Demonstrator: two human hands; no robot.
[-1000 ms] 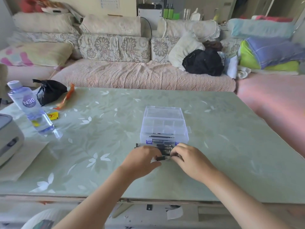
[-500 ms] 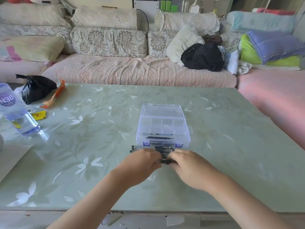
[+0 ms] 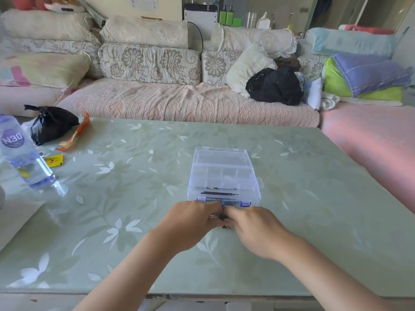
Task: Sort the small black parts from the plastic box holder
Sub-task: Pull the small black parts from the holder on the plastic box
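Observation:
A clear plastic compartment box with purple latches stands open in the middle of the green table, its lid folded back. Thin black parts lie in its near compartment. Just in front of the box, my left hand and my right hand meet with fingertips pinched together over a small black part. The holder that lay there is almost wholly hidden under my fingers.
A water bottle lies at the left, with a black plastic bag, an orange wrapper and a yellow tag near it. A sofa with cushions runs behind the table.
My hands have closed in tighter over the black parts in front of the box, now covering the holder that showed to the left. The camera has tilted slightly.

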